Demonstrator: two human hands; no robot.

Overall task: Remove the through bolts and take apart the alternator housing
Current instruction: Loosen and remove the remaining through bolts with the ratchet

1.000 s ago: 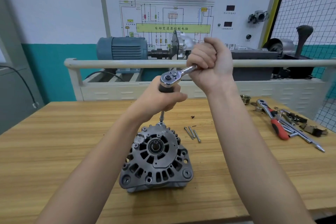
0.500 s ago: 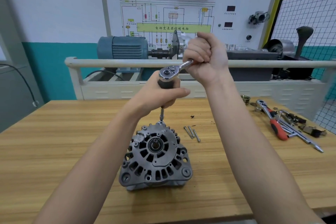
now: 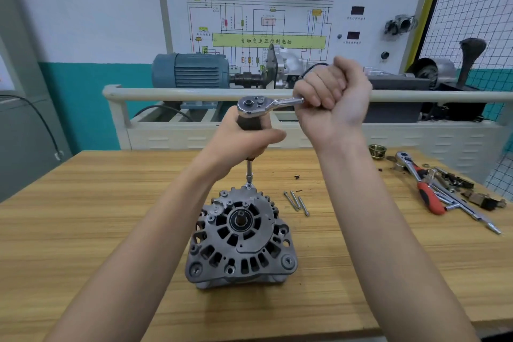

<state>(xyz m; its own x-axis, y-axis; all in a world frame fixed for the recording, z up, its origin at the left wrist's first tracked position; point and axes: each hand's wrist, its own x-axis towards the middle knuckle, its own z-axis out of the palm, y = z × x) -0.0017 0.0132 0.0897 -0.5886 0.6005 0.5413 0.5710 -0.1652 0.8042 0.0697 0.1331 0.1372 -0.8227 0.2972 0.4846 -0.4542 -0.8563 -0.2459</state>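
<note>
On the wooden workbench (image 3: 83,216), near its middle, we see the alternator (image 3: 240,239) standing with its shaft end upward, its ribbed grey housing resting on the board; the characters "D5" are stamped on the casting at the upper left of its face. We note a chrome ratchet wrench (image 3: 266,104) held level above it, from whose head a dark grip and a slim extension shaft (image 3: 249,172) run straight down to the far rim of the housing, where the tip sits on a through bolt that is too small to make out. Our left hand (image 3: 244,139) is wrapped round the dark grip directly beneath the ratchet head, thumb across the front. Our right hand (image 3: 333,100) is closed in a fist round the ratchet's handle, to the right of the head, so the two hands are close but do not touch. Three removed bolts (image 3: 296,201) lie side by side on the board just to the right of the alternator. Farther right, well apart, we find a brass fitting (image 3: 377,151), a second ratchet with a red handle (image 3: 419,183), and a heap of loose tools and small parts (image 3: 466,197). Behind the bench stands a blue electric motor (image 3: 191,71) before a white training board (image 3: 277,8), whose yellow-green band reads "自动变速器控制电脑"; the board's smaller captions are too fine to read.
</note>
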